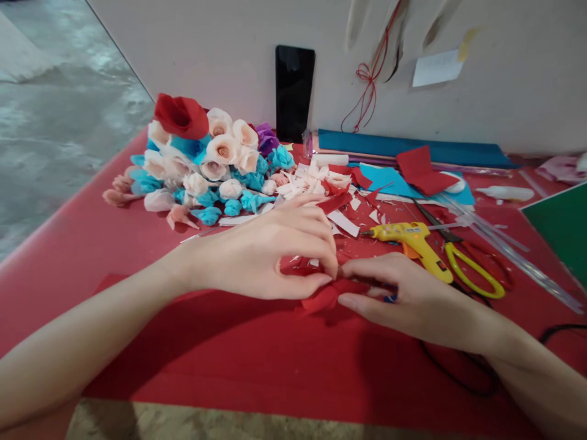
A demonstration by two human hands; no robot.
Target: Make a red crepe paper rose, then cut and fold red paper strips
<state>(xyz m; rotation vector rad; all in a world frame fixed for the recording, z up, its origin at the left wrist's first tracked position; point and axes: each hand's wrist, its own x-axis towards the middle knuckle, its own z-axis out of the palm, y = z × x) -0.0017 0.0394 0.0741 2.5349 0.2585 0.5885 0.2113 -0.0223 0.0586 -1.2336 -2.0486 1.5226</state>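
Observation:
My left hand (284,250) reaches in from the left, thumb and forefinger pinched on a piece of red crepe paper (323,298). From the other side my right hand (394,293) holds the same red paper between thumb and fingers. The fingertips of both hands nearly meet over it, just above the red tabletop (257,360). Part of the paper is hidden by the fingers. A small dark blue thing (391,297) shows at my right palm; I cannot make out what it is. Behind my right hand lies a yellow glue gun (413,241).
Paper flowers (206,159) are heaped at the back left. Paper scraps (312,183) lie behind my hands. Scissors (472,269) and clear glue sticks (523,253) are to the right, near a green board (562,226). A black phone (295,91) leans on the wall.

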